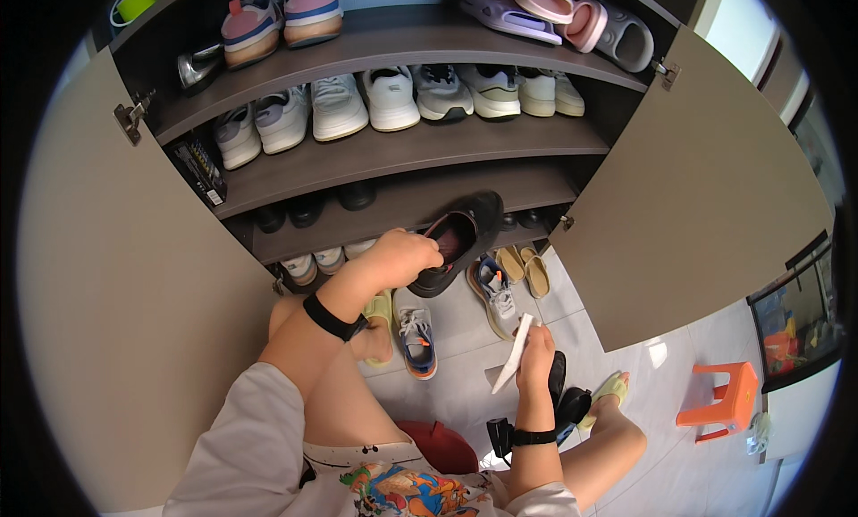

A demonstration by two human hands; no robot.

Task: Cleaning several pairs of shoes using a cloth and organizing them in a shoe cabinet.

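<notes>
My left hand (409,259) grips a black slip-on shoe (479,219) by its heel end, in front of the lower cabinet shelves. In my right hand (536,356), lower and to the right, is a folded white cloth or wipe (513,356). A grey-and-blue sneaker (499,296) stands on the tiles just above my right hand. Another such sneaker (417,339) lies below the black shoe, beside my foot. Several white and grey sneakers (392,98) line the middle shelf. Dark shoes (356,195) sit on the shelf below, partly in shadow.
Cabinet doors stand open at left (114,302) and right (697,182). Clogs and slides (536,14) and pink sneakers (314,14) fill the top shelf. Tan slippers (536,274) are on the floor. Black footwear (573,406) lies beside my right wrist; an orange stool (734,396) is farther right.
</notes>
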